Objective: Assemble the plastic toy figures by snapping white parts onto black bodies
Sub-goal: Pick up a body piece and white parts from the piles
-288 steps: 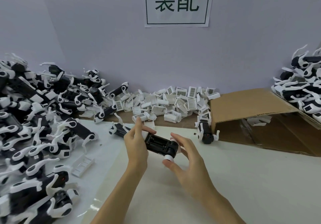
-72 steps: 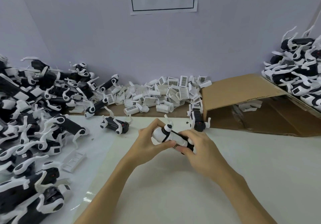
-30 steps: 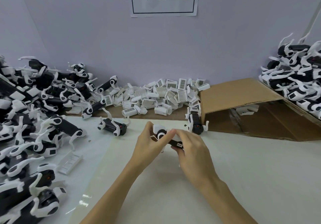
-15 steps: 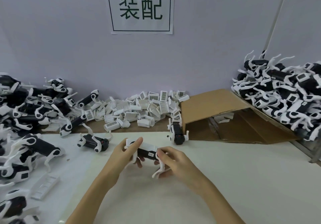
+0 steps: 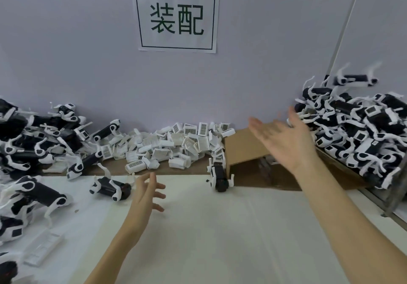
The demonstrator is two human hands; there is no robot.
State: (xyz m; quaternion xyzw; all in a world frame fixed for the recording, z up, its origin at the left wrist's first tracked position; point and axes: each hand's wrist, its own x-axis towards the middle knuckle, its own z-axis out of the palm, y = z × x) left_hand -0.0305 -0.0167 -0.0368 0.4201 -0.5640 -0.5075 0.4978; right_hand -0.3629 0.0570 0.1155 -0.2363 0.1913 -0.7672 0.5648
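My right hand [image 5: 284, 140] is raised with fingers spread, empty, just left of the heap of black-and-white figures [image 5: 361, 129] at the right. One blurred figure [image 5: 352, 80] hangs in the air above that heap. My left hand [image 5: 146, 192] hovers over the white table with loose fingers and holds nothing. A black figure with white legs [image 5: 110, 188] lies just left of it. Another figure [image 5: 220, 177] stands by the cardboard. A heap of white barcoded parts [image 5: 174, 142] lies along the wall.
A big pile of black-and-white figures [image 5: 33, 151] fills the left side. A folded cardboard sheet [image 5: 244, 149] lies at the back right. A loose white part [image 5: 43, 248] lies near the front left. A metal rail [image 5: 383, 202] edges the table on the right.
Both hands held one figure half a second ago. Now my right hand has swung up to the right and is empty, a figure is airborne over the right heap, and my left hand has let go.
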